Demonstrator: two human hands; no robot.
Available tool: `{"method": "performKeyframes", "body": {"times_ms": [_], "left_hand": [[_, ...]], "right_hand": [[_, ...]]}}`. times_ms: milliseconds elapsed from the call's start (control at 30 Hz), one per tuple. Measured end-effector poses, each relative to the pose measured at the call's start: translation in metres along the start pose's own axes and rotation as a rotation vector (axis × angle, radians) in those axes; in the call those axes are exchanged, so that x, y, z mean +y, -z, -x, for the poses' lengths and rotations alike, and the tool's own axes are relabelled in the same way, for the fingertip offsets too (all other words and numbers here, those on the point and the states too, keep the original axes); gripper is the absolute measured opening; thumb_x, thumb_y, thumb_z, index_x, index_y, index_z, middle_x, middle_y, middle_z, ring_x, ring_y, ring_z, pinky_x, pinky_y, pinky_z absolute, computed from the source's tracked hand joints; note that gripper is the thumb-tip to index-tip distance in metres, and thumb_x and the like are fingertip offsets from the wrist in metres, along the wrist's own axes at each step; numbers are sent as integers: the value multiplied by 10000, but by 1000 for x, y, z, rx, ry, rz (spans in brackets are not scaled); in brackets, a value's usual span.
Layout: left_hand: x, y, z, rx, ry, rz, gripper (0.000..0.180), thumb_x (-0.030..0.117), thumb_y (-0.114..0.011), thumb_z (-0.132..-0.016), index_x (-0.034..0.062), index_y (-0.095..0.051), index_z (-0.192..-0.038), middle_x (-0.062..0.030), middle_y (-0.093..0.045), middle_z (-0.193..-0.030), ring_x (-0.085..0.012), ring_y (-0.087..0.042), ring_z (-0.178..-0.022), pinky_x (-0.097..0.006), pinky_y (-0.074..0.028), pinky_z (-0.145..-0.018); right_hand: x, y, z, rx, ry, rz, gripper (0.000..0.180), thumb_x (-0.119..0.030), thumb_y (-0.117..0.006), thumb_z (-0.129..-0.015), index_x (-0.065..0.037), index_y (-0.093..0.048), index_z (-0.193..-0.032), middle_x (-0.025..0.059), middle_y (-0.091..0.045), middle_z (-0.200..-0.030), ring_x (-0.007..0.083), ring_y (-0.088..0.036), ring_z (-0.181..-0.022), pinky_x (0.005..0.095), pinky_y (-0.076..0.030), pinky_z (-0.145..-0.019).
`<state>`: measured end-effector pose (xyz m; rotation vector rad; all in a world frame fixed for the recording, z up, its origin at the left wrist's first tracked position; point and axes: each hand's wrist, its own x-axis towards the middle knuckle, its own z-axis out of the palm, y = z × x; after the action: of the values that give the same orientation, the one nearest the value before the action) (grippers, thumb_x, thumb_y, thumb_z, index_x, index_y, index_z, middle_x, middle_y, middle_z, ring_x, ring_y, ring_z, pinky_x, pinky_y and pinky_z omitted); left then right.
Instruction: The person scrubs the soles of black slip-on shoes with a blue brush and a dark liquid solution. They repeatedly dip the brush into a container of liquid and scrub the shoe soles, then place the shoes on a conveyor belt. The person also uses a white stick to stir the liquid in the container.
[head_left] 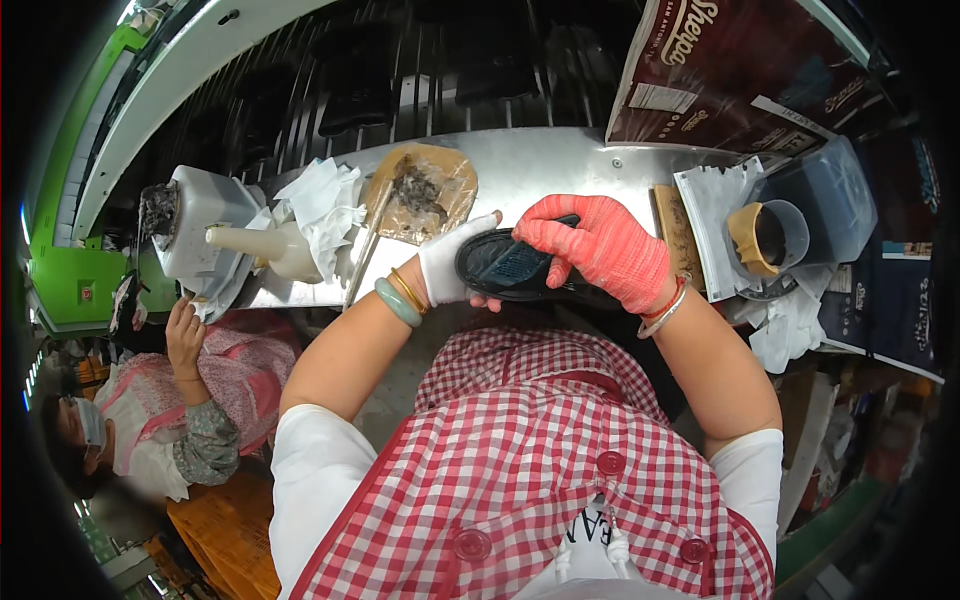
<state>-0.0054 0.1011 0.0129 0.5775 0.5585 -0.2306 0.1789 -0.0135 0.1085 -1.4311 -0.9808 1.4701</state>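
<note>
One black shoe part (500,265) at the clock's centre, held at the near edge of a metal bench (540,165). Left hand (448,262), gloved white, half curled round its 9 o'clock end from beneath; right hand (600,245), gloved coral, nearly closed, thumb and fingers pinched on it toward 2. Along the bench: tan pad (445,170) bearing dark scraps at 10, crumpled paper (325,205) between 9 and 10, pale bottle (285,255) and white tub (205,230) at 9, brown block (678,235) and clear cup (797,228) at 3. Printed carton (740,80) toward 2; dark rack (450,80) near 12. Farther off, green machine (85,285) at 9, masked co-worker (150,420) at 8.
</note>
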Motion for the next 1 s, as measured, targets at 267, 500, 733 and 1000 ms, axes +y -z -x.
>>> {"method": "performKeyframes", "body": {"times_ms": [267,500,733,1000], "left_hand": [[18,-6,-6,87,58,-16,568,529,-339,-908,28,-582,-1018,-137,-660,-811,-284,-604,-490,-281,-404,-345],[28,-7,-8,138,81,-90,581,523,-339,-911,3,-583,-999,-162,-648,-736,-278,-604,-490,-275,-417,-361],[35,-8,-9,100,74,-123,582,495,-369,-918,-33,-552,-1083,-185,-650,-743,-301,-632,-516,-270,-454,-347],[40,-11,-11,141,106,-94,556,454,-385,-923,-68,-567,-981,-196,-643,-707,-309,-626,-498,-274,-457,-328]], "right_hand": [[4,18,-6,2,-47,80,244,-217,-619,-826,-9,-652,-950,71,-631,-752,115,-564,-522,234,-467,-537],[-2,27,-6,-8,-98,138,227,-216,-636,-815,-28,-656,-942,69,-635,-756,114,-566,-533,235,-469,-543],[0,39,-3,-18,-91,213,226,-222,-639,-812,-32,-657,-933,75,-640,-783,120,-576,-548,245,-478,-554],[10,63,13,44,-126,180,245,-230,-641,-814,-28,-653,-952,58,-637,-777,107,-574,-550,232,-466,-562]]}}
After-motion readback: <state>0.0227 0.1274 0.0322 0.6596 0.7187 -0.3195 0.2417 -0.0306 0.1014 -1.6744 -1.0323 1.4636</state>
